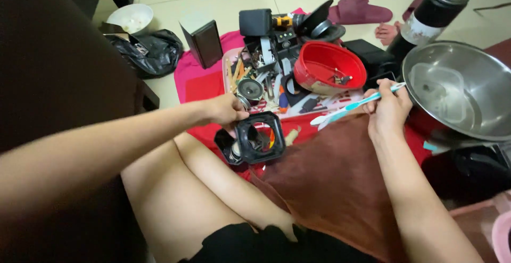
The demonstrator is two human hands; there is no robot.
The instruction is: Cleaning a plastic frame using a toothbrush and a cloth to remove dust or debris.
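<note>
Your left hand [226,108] grips the top edge of the black, square, hollow plastic housing [260,137], fingers closed on its rim; it hangs just above your knee, open face tilted toward you. Your right hand [390,108] pinches a white and turquoise plastic toothbrush [355,105], fingers closed round the handle end. Its long axis runs left and slightly down, the head end pointing toward the housing, near but apart. Under the right wrist: matte brown suede-like cloth [335,183]. Beyond: glossy red plastic bowl [329,66], polished steel basin [458,87] to the right, a black and steel flask [434,13] farthest.
</note>
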